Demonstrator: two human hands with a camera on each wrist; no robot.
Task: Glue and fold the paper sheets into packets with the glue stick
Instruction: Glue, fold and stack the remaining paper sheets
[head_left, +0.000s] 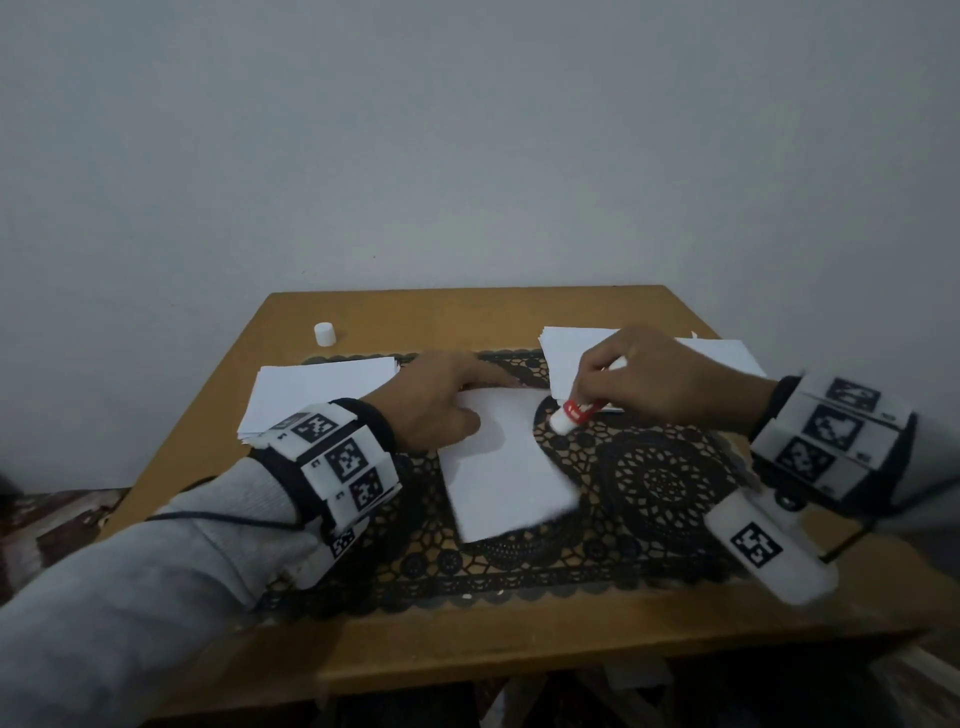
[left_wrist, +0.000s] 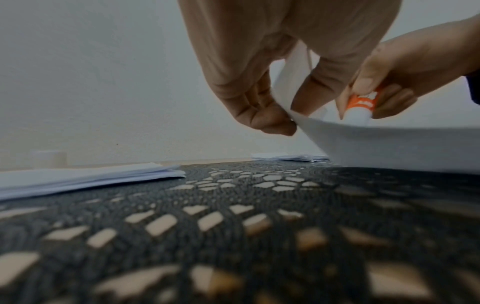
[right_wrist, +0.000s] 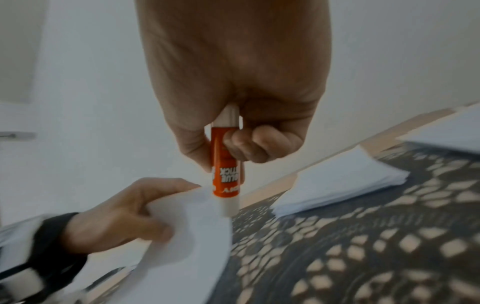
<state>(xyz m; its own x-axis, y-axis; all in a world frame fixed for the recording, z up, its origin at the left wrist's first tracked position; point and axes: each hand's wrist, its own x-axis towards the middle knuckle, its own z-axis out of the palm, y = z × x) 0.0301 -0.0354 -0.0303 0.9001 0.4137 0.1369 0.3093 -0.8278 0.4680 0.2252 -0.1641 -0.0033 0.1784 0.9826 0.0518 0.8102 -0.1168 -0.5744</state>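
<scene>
Over on the left of the bench (head_left: 467, 312) sits a flat paper stack (head_left: 322, 395). Left hand (head_left: 436, 400) pinches a corner of the thin sheet (head_left: 504, 467) on the black lace mat (head_left: 665, 483), lifting it. Right hand (head_left: 644, 374) is wrapped around the smooth orange-and-white glue stick (head_left: 576, 413), uncapped and hovering just beside the sheet's edge. Looks like the gluing step; next it probably needs an even swipe along that floppy edge.

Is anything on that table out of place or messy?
Only small things. The glue stick's white cap stands alone at the table's far left corner, away from the glue stick that the right hand holds. The stack of sheets under that hand looks fanned, not squared.
</scene>
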